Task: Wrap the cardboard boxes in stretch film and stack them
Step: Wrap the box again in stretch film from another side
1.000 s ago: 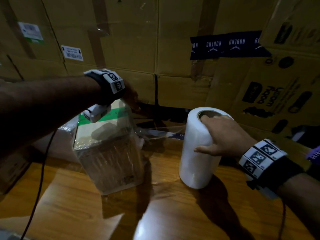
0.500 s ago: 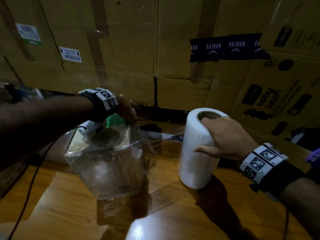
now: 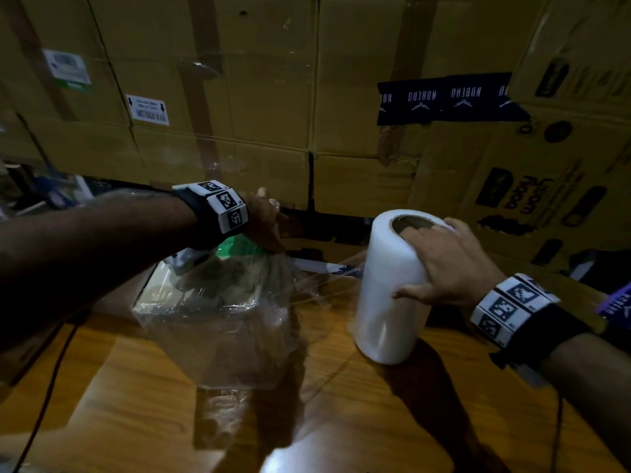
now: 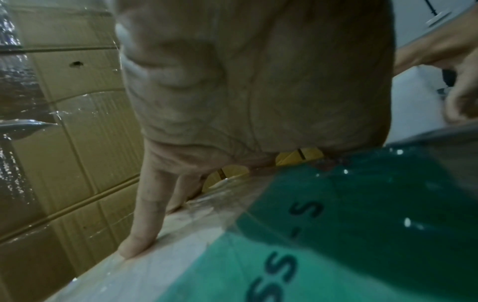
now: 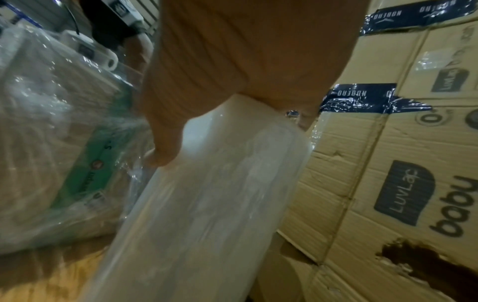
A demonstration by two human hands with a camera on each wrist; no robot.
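Dim overall in the head view, darkening toward the left and lower corners. Glaring white on the desk near the bottom edge, light reflecting off the glossy wood. Casting long dark shadows toward the camera from the film roll and the wrapped box. Bending straight carton seams into curves near the frame edges. Smearing into soft blur in the left wrist view, the left hand filling the frame close up. Sparkling with small highlights on crinkled film in the right wrist view, the right hand blurring too.
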